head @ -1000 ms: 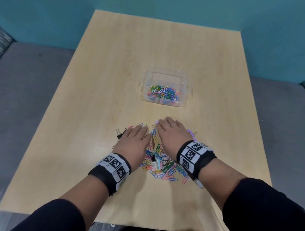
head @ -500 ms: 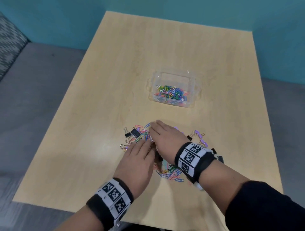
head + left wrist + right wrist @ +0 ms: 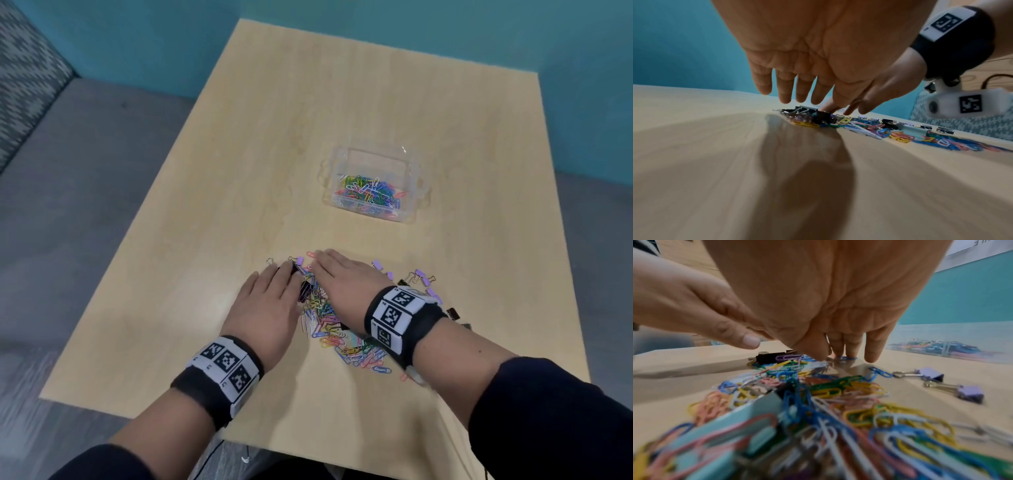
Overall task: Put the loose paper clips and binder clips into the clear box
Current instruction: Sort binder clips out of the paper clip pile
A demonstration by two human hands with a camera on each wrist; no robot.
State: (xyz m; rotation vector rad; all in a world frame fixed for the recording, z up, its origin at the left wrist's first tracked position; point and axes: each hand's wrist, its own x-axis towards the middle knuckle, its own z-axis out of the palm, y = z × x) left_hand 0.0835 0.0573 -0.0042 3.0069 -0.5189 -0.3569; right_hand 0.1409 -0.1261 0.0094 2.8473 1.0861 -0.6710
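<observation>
The clear box sits mid-table with coloured paper clips in its bottom; it also shows in the right wrist view. Nearer me lies a pile of loose paper clips mixed with binder clips. My right hand lies flat over the pile's far side, its straight fingertips touching the table. My left hand lies flat at the pile's left edge, its straight fingers just above black binder clips. Neither hand holds anything.
Purple binder clips and black ones lie scattered right of my right wrist. The wooden table meets a teal wall at the back. Grey floor lies to the left.
Both hands have slid leftward over the pile, and the right hand's fingers now angle left along its far edge. Binder clips to the right have come into view.
</observation>
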